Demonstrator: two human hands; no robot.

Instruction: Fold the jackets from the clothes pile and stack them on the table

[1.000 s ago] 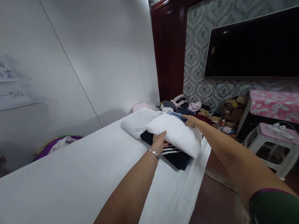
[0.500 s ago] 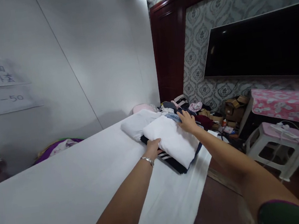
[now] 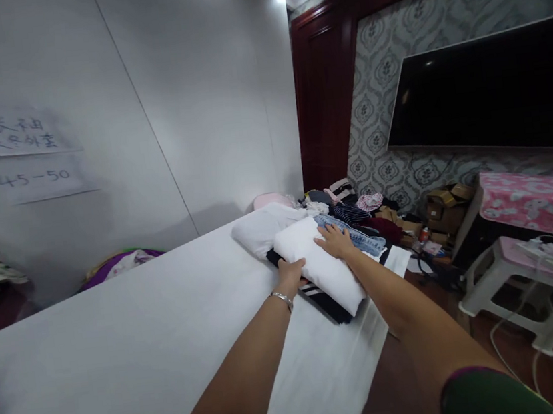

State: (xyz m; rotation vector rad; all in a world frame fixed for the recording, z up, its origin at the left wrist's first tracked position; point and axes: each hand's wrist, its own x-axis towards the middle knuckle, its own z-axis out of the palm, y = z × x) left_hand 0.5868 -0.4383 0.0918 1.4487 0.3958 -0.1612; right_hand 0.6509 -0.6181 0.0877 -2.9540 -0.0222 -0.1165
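Observation:
A folded white garment (image 3: 338, 276) lies on top of a folded black garment with white stripes (image 3: 326, 301) on the white table. My left hand (image 3: 292, 275), with a silver bracelet at the wrist, grips the white garment's left edge, thumb on top and fingers tucked out of sight underneath. Fingers spread, my right hand (image 3: 335, 241) rests flat on the white garment's upper right side. Just beyond that hand are blue denim jeans (image 3: 369, 242). Behind the pile sits another white folded cloth (image 3: 263, 225).
The white table (image 3: 122, 347) runs along a pale wall bearing handwritten paper signs (image 3: 20, 131). A heap of mixed clothes (image 3: 350, 208) lies past its far end. To the right stand cardboard boxes (image 3: 441, 213), a plastic stool (image 3: 516, 271) with a power strip and cables, and a wall-mounted television (image 3: 483, 87).
My right hand has moved left from the denim at the back onto the white garment. More of the jeans shows now. My left hand keeps its hold, and the view has turned slightly left.

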